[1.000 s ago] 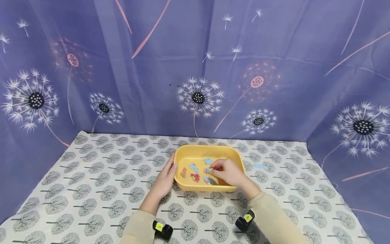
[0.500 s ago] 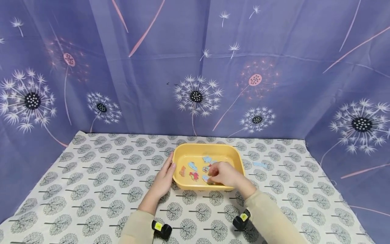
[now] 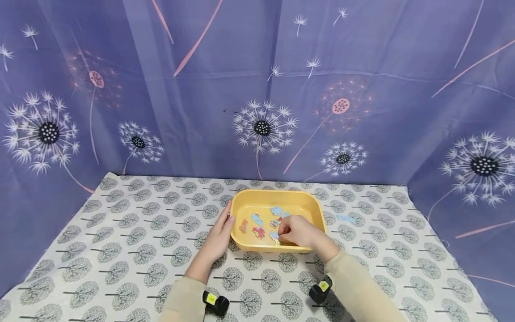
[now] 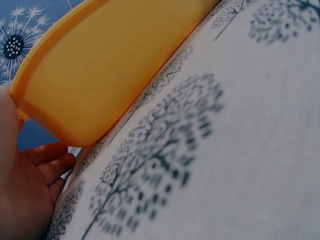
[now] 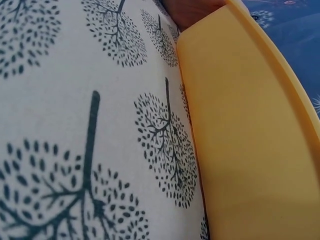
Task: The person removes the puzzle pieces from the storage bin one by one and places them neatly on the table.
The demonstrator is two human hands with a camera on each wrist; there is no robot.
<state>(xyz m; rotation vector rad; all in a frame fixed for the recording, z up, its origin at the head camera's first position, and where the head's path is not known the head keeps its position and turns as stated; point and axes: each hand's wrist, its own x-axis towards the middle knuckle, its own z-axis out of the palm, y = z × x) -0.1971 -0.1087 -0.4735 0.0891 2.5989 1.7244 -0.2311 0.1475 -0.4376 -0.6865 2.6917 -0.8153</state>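
Note:
A shallow yellow tub (image 3: 257, 248) stands on the cloth, with several small flat cutout pieces inside. My left hand (image 3: 219, 235) holds the tub's left end; in the left wrist view its thumb is at the rim and the other fingers (image 4: 50, 167) lie low by the end wall. My right hand (image 3: 301, 232) reaches over the front rim, its bent fingertips pinching a light-blue piece (image 3: 274, 235) near the front wall. Beside it lie a red piece (image 3: 259, 233), an orange piece (image 3: 243, 226), a blue piece (image 3: 256, 219) and a multicoloured piece (image 3: 275, 223). The right wrist view shows mostly the tub's outer wall.
A light-blue strip (image 3: 346, 218) lies on the tree-print cloth (image 3: 149, 255) right of the tub. Farther back in the tub is another light-blue piece (image 3: 276, 210). A purple dandelion curtain (image 3: 201, 112) hangs behind the cloth and along both sides.
My right hand has moved from beside the multicoloured piece towards the tub's front wall, onto the light-blue piece there. My left hand stays at the tub's left end.

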